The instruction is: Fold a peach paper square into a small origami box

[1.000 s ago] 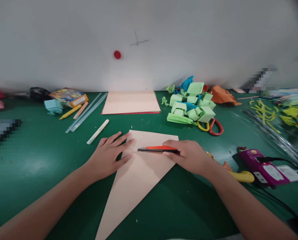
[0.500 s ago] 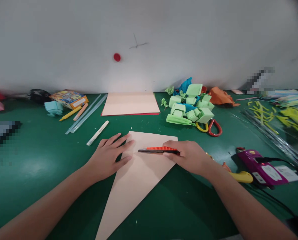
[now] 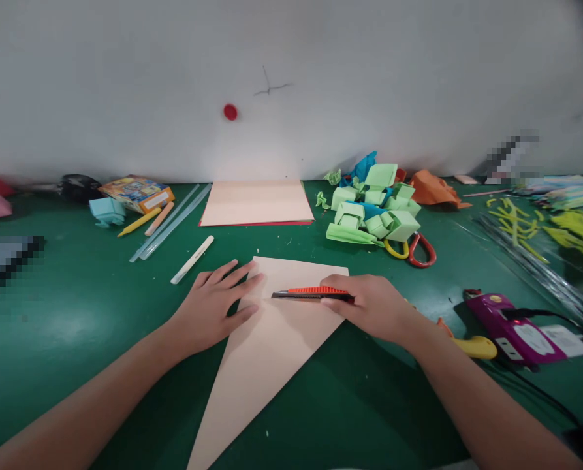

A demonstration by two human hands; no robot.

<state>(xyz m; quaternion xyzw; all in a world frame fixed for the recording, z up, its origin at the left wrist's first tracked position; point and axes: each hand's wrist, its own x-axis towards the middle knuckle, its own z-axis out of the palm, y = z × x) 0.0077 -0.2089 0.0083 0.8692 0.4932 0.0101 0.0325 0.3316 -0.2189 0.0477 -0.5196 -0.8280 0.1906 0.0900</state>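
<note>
A pale peach sheet of folded paper (image 3: 266, 365), wide at the far end and tapering toward me, lies on the green table. My left hand (image 3: 210, 307) rests with spread fingers on its upper left edge. My right hand (image 3: 369, 303) is closed around an orange and black utility knife (image 3: 315, 293). The knife lies nearly level over the paper's upper part, its tip pointing left toward my left fingers. Part of its handle is hidden under my right fingers.
Beyond the paper is a stack of peach sheets (image 3: 256, 203). Crumpled green paper (image 3: 369, 215) and scissor handles (image 3: 421, 250) lie to its right. A purple power strip (image 3: 514, 329) and a yellow glue gun (image 3: 477, 347) sit at right. Left are a white stick (image 3: 192, 260), glue sticks (image 3: 168, 228) and a box (image 3: 139, 193).
The whole view has shifted very slightly. Both hands, the knife and the paper keep practically the same positions relative to one another.
</note>
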